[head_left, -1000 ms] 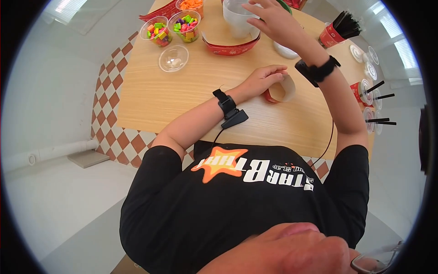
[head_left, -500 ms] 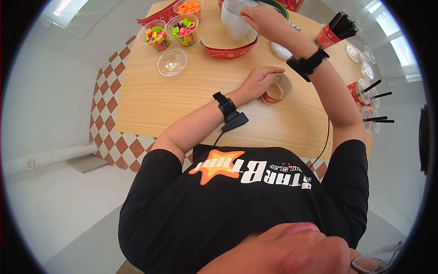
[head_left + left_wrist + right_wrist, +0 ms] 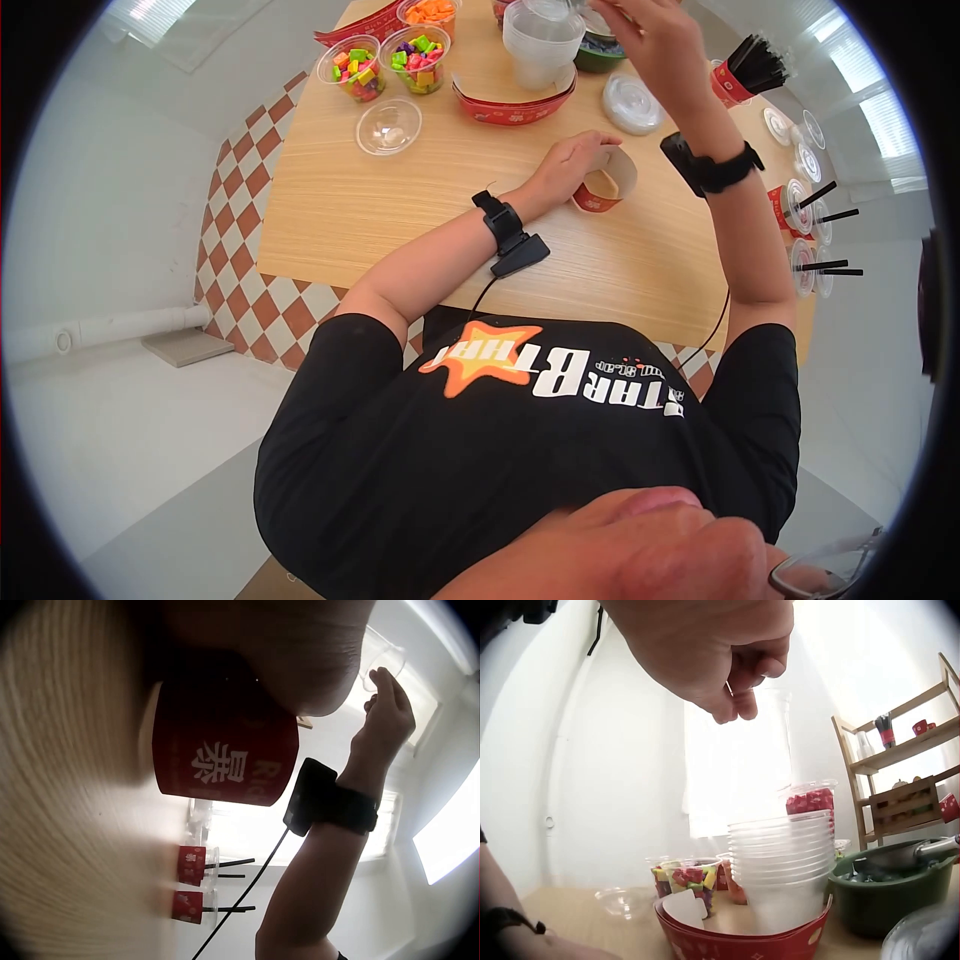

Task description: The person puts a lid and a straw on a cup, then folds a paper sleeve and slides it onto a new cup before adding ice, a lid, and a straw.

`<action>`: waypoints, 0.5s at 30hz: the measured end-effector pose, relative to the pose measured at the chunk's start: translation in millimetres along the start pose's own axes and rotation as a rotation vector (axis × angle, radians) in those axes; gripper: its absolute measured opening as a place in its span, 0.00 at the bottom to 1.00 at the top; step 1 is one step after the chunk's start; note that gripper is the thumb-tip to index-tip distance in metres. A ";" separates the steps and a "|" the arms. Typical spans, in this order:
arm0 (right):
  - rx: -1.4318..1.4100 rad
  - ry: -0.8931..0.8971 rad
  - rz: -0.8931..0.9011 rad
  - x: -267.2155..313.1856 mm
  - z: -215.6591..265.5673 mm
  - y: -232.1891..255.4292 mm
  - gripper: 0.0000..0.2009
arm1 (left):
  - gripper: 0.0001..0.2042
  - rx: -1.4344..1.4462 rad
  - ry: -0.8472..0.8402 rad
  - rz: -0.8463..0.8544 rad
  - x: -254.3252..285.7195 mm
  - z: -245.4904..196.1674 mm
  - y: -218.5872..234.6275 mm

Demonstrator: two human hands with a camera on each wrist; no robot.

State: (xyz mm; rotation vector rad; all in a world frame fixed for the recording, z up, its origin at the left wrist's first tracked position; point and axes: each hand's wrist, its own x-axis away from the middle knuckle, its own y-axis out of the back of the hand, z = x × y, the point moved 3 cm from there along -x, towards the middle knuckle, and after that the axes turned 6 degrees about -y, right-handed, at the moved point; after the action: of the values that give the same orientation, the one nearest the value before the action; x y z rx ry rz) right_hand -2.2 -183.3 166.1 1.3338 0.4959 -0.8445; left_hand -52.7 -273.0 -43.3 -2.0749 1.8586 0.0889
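My left hand [image 3: 568,172] holds a red paper cup [image 3: 597,203] upright on the table, its fingers along the far-left side and its pale inside facing up. In the left wrist view white lettering shows on the red paper cup [image 3: 225,754]. Raised above a stack of clear plastic cups [image 3: 545,42], my right hand [image 3: 660,50] pinches a clear plastic cup [image 3: 386,658] with thumb and fingers. In the right wrist view that hand [image 3: 720,660] hangs over the stack, the pinched cup faint against the bright window. The stack stands in a red paper tray [image 3: 515,108].
Cups of colourful cubes [image 3: 417,68] and an orange-filled cup [image 3: 430,12] stand at the back left, near a clear dome lid [image 3: 389,127]. Right of the tray are a green bowl [image 3: 877,907] and clear lids [image 3: 632,103]. Black straws [image 3: 757,66] and lidded drinks line the right edge.
My right hand has closed its fingers at the stack's rim, then risen and shifted right with a clear cup. My left hand stays at the red paper cup, now tilted slightly differently.
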 end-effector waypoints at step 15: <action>0.034 0.048 0.505 146.3 24.4 37.6 0.06 | 0.48 0.168 0.052 0.000 -0.9 -3.0 -1.9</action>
State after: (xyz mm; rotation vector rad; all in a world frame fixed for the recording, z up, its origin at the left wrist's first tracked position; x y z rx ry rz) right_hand 113.9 -242.5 86.0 1.4289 0.1652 -0.4045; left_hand -51.6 -272.9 -39.8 -1.9799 1.8283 -0.1179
